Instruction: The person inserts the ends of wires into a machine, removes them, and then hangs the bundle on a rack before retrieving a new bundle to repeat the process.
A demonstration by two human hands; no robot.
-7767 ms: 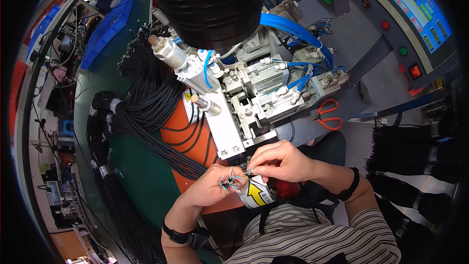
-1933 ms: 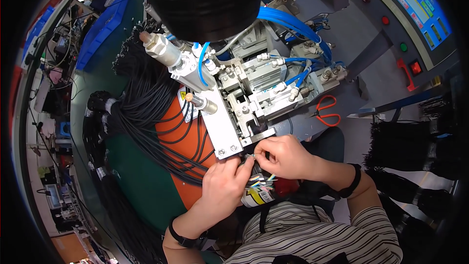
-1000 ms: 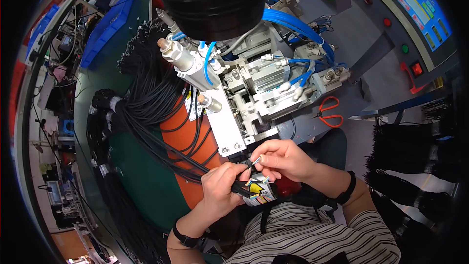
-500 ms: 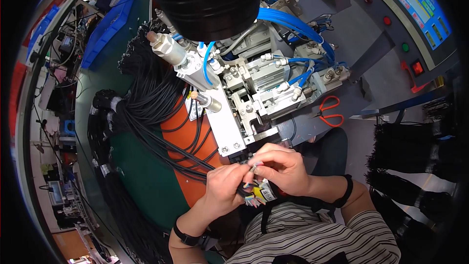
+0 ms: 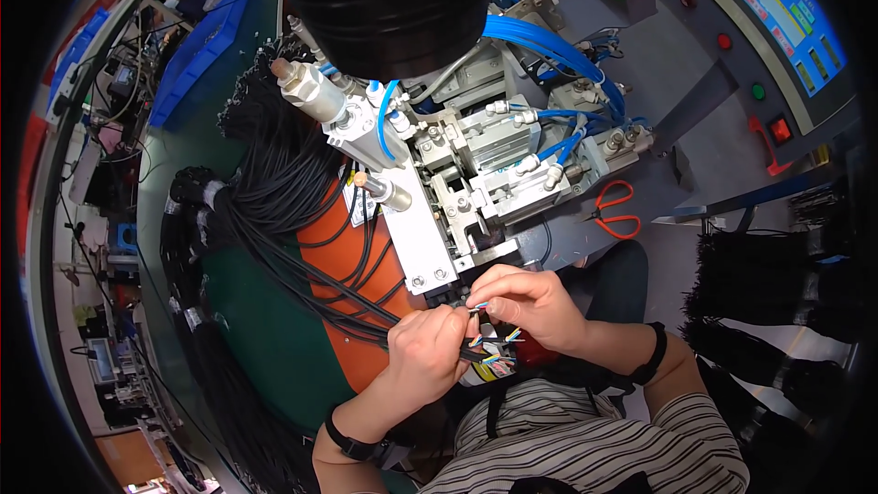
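Just off the near edge of the metal machine (image 5: 512, 165), a few black cables (image 5: 361, 316) pass into the left hand (image 5: 422, 357), whose fingers are curled closed around them. The right hand (image 5: 540, 311) sits beside it, also close to the machine's near edge, its thumb and forefinger pinching a small tuft of coloured wires (image 5: 480, 306) right where the left fingertips meet it. More stripped ends (image 5: 497, 364) poke out below the left fist, on the side away from the machine.

The cables have smooth, dark, round jackets and run back to the machine's left, where they join a thick heap (image 5: 283, 183) across an orange board (image 5: 361, 357) and the green tabletop (image 5: 265, 338). Their exposed ends fan out into fine strands, with yellow, blue, white and reddish ones among them.

On the orange board, at the machine's left side, a white sticker (image 5: 359, 206) with a yellow patch lies partly under the cables. A white-and-yellow printed label (image 5: 471, 375) shows behind the stripped ends, in front of the machine, mostly covered. To the machine's right, a blue screen (image 5: 782, 18) carries coloured fields with small lettering; orange-handled scissors (image 5: 615, 210) rest nearer the machine on that side.
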